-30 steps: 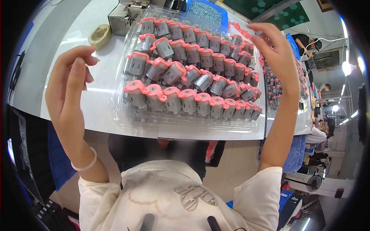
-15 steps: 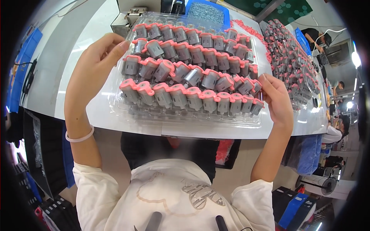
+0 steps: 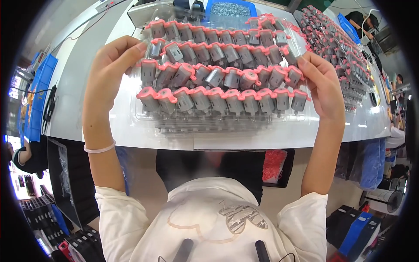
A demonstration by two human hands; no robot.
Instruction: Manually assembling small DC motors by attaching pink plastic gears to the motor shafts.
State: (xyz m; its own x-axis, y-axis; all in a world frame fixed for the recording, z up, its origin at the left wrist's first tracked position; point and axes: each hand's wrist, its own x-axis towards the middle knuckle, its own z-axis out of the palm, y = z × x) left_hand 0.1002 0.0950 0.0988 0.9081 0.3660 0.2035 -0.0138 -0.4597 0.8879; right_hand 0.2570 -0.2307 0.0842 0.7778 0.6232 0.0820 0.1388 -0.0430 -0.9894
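A clear plastic tray (image 3: 296, 40) holds several rows of small grey electric motors (image 3: 217, 77) with pink caps. Some motors lean at odd angles in their rows. My left hand (image 3: 117, 59) has thumb and fingers closed on the tray's left edge near the upper rows. On the opposite side, my right hand (image 3: 321, 81) pinches the right edge beside the middle rows. More clear plastic shows below the front row, blurred, and I cannot tell how many trays lie underneath.
Behind the tray stands a blue bin (image 3: 231, 9) of small metal parts. Another large batch of pink-capped motors (image 3: 334, 56) covers the right of the white table (image 3: 174, 142). A blue crate (image 3: 40, 98) is at far left; a dark container with pink pieces (image 3: 276, 168) sits below the table edge.
Both hands keep hold of the tray's sides, and the right hand's grip appears farther up the edge. The tray has shifted against the clear plastic below it. The whole view has moved too.
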